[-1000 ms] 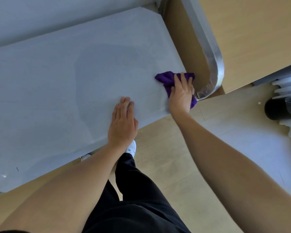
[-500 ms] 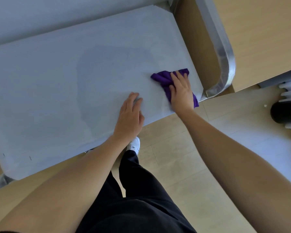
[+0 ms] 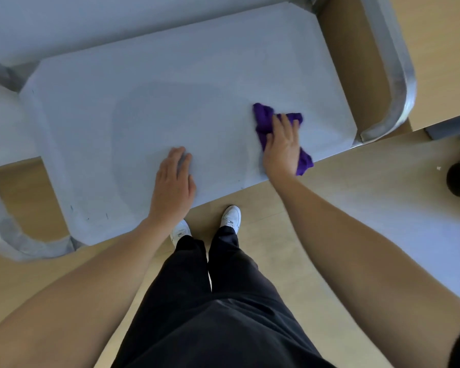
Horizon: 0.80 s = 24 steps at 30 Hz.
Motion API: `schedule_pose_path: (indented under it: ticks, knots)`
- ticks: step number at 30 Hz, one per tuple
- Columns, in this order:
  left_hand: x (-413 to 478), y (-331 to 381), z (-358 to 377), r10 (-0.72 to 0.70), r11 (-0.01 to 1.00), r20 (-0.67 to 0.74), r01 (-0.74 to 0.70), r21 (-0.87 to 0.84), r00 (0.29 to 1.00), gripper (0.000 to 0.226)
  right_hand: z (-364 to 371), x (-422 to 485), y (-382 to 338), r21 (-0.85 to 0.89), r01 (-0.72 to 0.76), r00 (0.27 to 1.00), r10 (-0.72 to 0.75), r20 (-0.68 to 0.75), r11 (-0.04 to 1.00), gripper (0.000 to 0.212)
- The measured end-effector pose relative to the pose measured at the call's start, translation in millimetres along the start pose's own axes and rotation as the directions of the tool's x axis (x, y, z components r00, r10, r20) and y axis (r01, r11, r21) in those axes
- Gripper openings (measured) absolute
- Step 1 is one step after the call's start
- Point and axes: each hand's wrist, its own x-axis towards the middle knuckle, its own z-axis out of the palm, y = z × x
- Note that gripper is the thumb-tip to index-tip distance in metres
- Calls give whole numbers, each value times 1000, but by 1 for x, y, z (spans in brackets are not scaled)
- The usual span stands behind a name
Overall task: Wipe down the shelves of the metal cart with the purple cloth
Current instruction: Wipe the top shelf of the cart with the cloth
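Near the shelf's (image 3: pixel 170 75) front-right corner, right hand (image 3: pixel 282 152) presses flat-fingered on purple cloth (image 3: pixel 263 118), likely soft and light; left hand (image 3: pixel 174 179) rests flat.

The metal cart's top shelf (image 3: pixel 170 88) spreads grey and flat across the upper view. On the shelf's right part, near its front edge, the right hand (image 3: pixel 280 151) presses the bunched purple cloth (image 3: pixel 262 118) onto the surface, its fingers (image 3: pixel 284 123) laid over the cloth. One corner of the cloth reaches the shelf's front edge. The left hand (image 3: pixel 173 187) rests palm down by the middle of that edge, fingers straight. A curved metal handle (image 3: pixel 398 83) stands off the shelf's right end. Below the front edge, white shoes (image 3: pixel 231 216) stand on a wood floor (image 3: pixel 356 181).
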Motion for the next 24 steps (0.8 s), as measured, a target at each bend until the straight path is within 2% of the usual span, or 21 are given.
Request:
schedule_pose_path:
  ticks: [3, 5, 7, 9, 11, 13, 15, 16, 17, 21, 24]
  knots:
    - [1, 0, 1, 4, 1000, 5, -4, 18, 1000, 47, 32, -42, -62, 52, 157, 985, -161, 67, 986, 48]
    - [0, -5, -1, 15, 1000, 20, -15, 7, 1000, 48, 45, -59, -81, 53, 281, 950, -286, 129, 958, 45]
    - [0, -10, -5, 29, 1000, 44, -28, -9, 999, 49, 43, -53, -73, 33, 407, 901, -407, 150, 913, 42]
    - [1, -15, -9, 57, 998, 62, -56, -23, 996, 50, 31, -37, -51, -16, 453, 885, -448, 124, 891, 41]
    - [2, -17, -10, 82, 996, 81, -79, -41, 993, 51, 18, -21, -29, -23, 311, 947, -308, 87, 950, 42]
    - [4, -15, -11, 85, 995, 91, -80, -57, 992, 51, 13, -13, -20, 32, 39, 999, -40, 23, 999, 43]
    - [4, -12, -10, 88, 995, 88, -83, -58, 992, 52, 21, -14, -39, 34, -185, 982, 186, -27, 982, 47]
    - [4, -10, -9, 93, 995, 85, -89, -53, 992, 53, 28, -18, -56, 3, -227, 973, 227, -32, 974, 50]
    - [4, -10, -9, 100, 994, 82, -97, -44, 992, 54, 36, -25, -74, -21, -206, 978, 205, -27, 978, 54]
    - [5, -15, -10, 109, 993, 54, -106, -44, 993, 57, 54, -63, -126, 23, 55, 992, -57, 111, 998, 54]
    - [5, -18, -12, 119, 992, 40, -117, -45, 992, 58, 54, -64, -126, 44, 51, 986, -57, 154, 998, 53]
